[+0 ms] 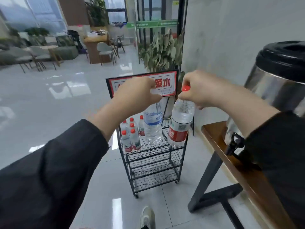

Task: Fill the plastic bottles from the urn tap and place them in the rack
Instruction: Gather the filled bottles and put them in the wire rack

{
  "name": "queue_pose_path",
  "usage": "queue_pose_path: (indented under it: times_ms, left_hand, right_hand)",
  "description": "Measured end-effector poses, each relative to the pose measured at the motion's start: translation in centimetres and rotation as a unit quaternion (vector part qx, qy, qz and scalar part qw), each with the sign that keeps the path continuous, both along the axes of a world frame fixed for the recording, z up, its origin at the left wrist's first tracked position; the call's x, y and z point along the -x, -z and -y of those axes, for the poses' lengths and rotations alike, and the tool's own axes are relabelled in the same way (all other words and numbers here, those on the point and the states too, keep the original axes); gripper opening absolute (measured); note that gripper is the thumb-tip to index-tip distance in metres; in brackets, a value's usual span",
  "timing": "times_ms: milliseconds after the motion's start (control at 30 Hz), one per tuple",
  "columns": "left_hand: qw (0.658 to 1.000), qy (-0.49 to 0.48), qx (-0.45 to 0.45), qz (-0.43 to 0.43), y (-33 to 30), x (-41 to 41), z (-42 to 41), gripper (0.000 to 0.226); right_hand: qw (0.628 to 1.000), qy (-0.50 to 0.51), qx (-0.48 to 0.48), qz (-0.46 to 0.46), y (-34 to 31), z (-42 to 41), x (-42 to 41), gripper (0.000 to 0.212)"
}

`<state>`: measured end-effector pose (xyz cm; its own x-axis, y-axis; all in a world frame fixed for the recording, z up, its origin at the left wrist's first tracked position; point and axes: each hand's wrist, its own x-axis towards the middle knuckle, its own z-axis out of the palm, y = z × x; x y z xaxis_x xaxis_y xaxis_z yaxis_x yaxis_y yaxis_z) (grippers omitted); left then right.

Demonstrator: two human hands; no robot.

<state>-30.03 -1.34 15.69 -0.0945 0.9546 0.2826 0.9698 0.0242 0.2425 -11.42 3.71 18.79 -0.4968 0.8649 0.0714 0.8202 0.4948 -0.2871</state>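
Left hand (137, 95) grips the neck of a blue-labelled water bottle (153, 123); right hand (196, 91) pinches the red-capped neck of a red-labelled water bottle (180, 123). Both hang above the top shelf of the wire rack (153, 164), whose left edge carries six small bottles (131, 134). The urn (279, 76), tap (235, 143) forward, stands on the wooden table (219, 142) at right.

Each hand holds a bottle by its neck above the wire rack (155, 156): left hand (137, 95) the blue-labelled bottle (152, 123), right hand (198, 90) the red-labelled bottle (180, 123).
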Motion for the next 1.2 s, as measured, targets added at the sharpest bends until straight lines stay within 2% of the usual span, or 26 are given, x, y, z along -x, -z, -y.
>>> queue_pose_path:
  times_ms: [133,267,500,633,867,1033,1200]
  left_hand:
    - [0.998,-0.045,0.043,-0.005,4.9,5.3,-5.4,0.034]
    - [0.995,-0.049,0.089,0.002,10.4,10.0,-12.2,0.035]
    - [0.982,-0.016,0.190,-0.007,20.7,16.6,-25.5,0.024]
    - [0.971,0.024,0.237,-0.019,26.5,19.4,-31.0,0.032]
    - [0.955,0.055,0.290,-0.009,34.2,22.1,-35.4,0.027]
    - [0.952,0.059,0.301,-0.022,36.9,22.8,-36.3,0.023]
    - [0.946,0.053,0.315,-0.050,38.6,22.8,-36.7,0.031]
  right_hand:
    - [0.999,0.011,0.014,0.048,4.6,-6.3,6.4,0.016]
    - [0.995,0.024,0.055,0.079,10.9,-13.3,11.5,0.016]
    - [0.991,0.027,0.088,0.092,23.3,-25.2,17.1,0.014]
    - [0.989,0.016,0.114,0.089,29.6,-30.5,19.7,0.010]
    - [0.977,0.003,0.185,0.106,38.0,-35.7,23.2,0.013]
    - [0.968,-0.010,0.218,0.120,40.9,-37.1,25.0,0.021]
    - [0.963,-0.040,0.228,0.134,42.8,-37.7,26.2,0.029]
